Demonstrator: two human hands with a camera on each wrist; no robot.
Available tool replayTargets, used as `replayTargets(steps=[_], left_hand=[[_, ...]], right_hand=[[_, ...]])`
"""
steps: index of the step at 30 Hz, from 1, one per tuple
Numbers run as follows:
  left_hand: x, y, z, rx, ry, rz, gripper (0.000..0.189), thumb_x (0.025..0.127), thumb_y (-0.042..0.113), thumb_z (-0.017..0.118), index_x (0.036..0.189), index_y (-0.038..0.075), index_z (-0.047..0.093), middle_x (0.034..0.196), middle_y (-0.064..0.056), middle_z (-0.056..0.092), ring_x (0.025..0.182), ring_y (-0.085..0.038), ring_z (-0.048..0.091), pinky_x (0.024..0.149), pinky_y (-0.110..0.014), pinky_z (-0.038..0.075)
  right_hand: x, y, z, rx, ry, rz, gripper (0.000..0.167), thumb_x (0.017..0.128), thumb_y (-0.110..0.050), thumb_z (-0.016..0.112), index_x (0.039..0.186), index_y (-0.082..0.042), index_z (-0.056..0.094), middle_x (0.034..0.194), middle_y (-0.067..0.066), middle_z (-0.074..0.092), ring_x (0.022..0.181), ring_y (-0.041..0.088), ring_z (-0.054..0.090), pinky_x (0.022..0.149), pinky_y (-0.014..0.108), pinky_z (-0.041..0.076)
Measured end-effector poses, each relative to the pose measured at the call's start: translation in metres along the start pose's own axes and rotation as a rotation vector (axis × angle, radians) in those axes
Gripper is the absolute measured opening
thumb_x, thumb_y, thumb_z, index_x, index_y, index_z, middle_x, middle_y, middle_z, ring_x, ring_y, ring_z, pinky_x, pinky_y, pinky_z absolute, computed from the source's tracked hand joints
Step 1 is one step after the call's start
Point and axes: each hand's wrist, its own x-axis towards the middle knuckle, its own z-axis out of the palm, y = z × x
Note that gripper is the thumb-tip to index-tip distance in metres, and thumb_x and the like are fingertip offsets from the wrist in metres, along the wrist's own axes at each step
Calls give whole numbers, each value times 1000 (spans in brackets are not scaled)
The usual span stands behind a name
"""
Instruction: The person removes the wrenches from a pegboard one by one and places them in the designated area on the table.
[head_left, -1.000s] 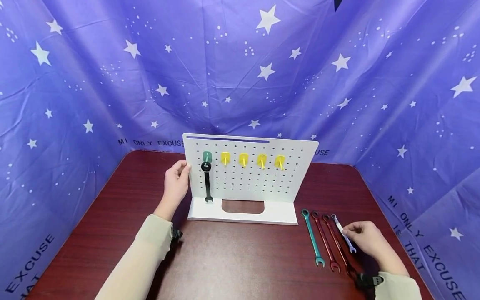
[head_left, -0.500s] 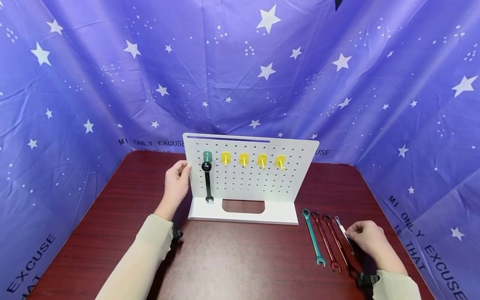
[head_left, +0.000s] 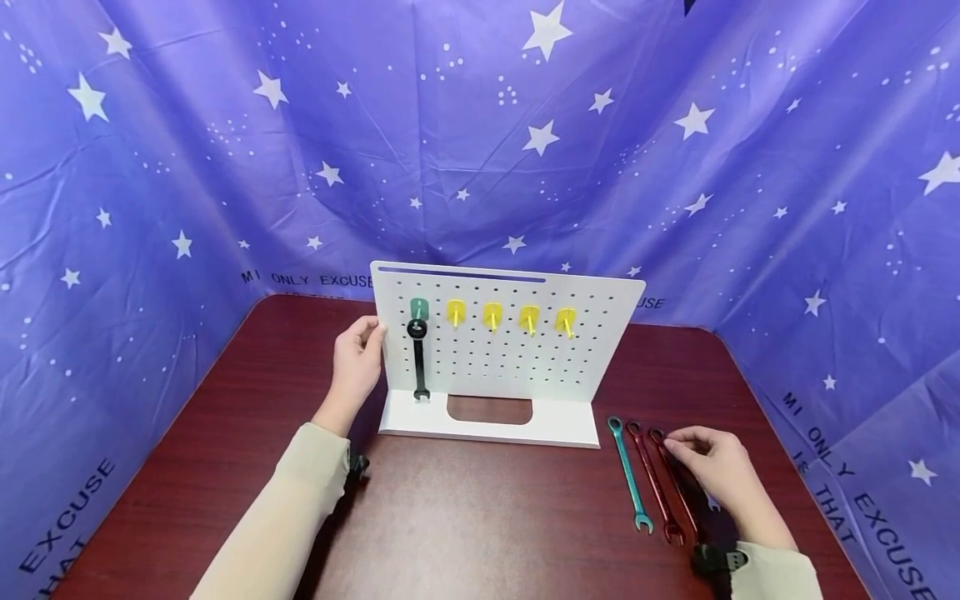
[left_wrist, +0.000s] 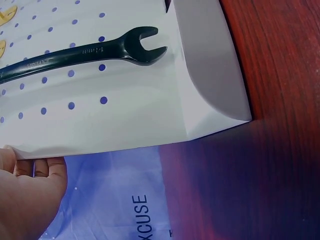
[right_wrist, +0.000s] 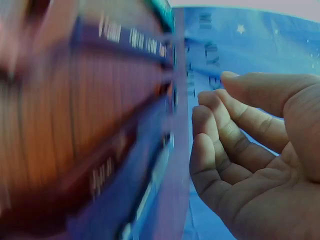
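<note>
My left hand (head_left: 354, 367) pinches the left edge of a white pegboard stand (head_left: 495, 358), thumb on the front and fingers behind. A black combination wrench (head_left: 420, 367) hangs by its ring end from the green hook (head_left: 419, 308); its open jaw points down. My right hand (head_left: 726, 477) hovers over the right-hand wrenches, fingers loosely bent and thumb apart, holding nothing. Its fingertips are near the ring end of a dark red wrench (head_left: 673, 475). Beneath the hand a small silver wrench (head_left: 712, 503) is mostly hidden. In the right wrist view the wrenches are blurred.
Left of the dark red wrench lie another red wrench (head_left: 654, 479) and a green wrench (head_left: 628, 473), roughly parallel. Yellow hooks (head_left: 492, 317) line the pegboard beside the green one. A star-patterned purple curtain (head_left: 480, 167) surrounds the dark red wooden table (head_left: 465, 508).
My right hand has let go of the small silver wrench and moved left and forward toward the dark red wrench. My left hand keeps its hold on the pegboard.
</note>
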Motion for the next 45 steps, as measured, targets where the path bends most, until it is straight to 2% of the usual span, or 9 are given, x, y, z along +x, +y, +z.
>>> replayTargets(steps=[3,8,21,30,38,41,45], left_hand=[[1,0,0,1,-1,9,12,100,-8,57,101,-16,65,78,-33,60,58,-10,40,54,-18,34],[0,1,0,0,0,7,12,100,-8,57,101,-16,65,75,-33,57,57,-8,39,53,-18,34],[-2,-1,1,13,12,7,11,99,-8,58,100,-16,66,78,-33,61,60,-10,43,55,-17,36],[-1,-1,0,9,7,7,11,99,-8,58,101,-17,65,79,-33,62,59,-10,42,55,-17,36],[-2,0,-1,6,9,11,11,99,-10,57,100,-17,65,80,-33,63,61,-12,43,55,-17,36],[-1,1,-1,-6,1,-1,11,99,-10,57,100,-17,65,85,-32,66,64,-11,49,58,-16,40],[-1,2,-1,-20,-9,-20,12,99,-10,56,101,-18,65,92,-32,69,71,-28,59,61,-16,44]], right_hand=[[4,-10,7,53,0,-27,19,95,-20,75,104,-4,76,88,5,73,72,12,62,58,29,49],[9,-23,17,66,16,-77,15,95,-19,75,102,-6,76,87,2,73,68,11,61,56,28,48],[16,-51,38,127,1,-117,8,93,-12,76,98,-6,76,82,4,71,63,12,57,54,27,46],[18,-66,51,135,-1,-169,6,89,-8,79,93,-8,76,77,-5,68,65,10,57,59,25,47],[22,-80,63,191,-7,-199,6,88,-5,79,93,-6,76,77,-3,68,64,11,57,59,24,47],[23,-83,67,194,-7,-199,6,88,-6,79,93,-6,76,76,-3,67,64,11,57,59,25,47],[26,-86,71,202,-8,-206,6,88,-8,80,93,-7,77,76,-4,67,64,11,57,59,25,47]])
